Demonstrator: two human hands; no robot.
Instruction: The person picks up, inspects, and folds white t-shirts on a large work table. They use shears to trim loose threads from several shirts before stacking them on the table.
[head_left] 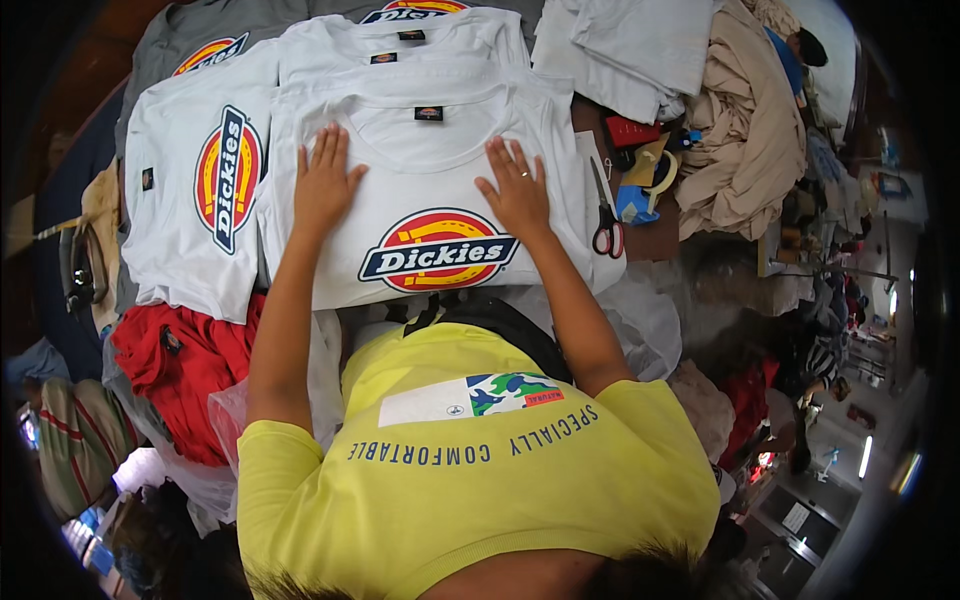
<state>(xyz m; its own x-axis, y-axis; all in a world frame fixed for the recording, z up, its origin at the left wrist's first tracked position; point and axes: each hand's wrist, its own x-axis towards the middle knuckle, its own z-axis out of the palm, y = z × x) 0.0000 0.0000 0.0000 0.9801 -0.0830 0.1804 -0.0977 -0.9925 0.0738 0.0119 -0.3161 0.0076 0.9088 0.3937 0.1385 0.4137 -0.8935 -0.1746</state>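
Both hands, left hand (322, 185) and right hand (518, 190), lay flat, unclenched, on my white T-shirt (430, 150); pressing unevenly could crease it, I judged.

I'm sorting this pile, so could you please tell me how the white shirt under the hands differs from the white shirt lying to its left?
The shirt under the hands lies with its collar away from the person, its emblem reading level; the left shirt is turned sideways, emblem running vertically. Left hand and right hand press flat on the first; nothing touches the second. Both are white with the same red, yellow and dark emblem.
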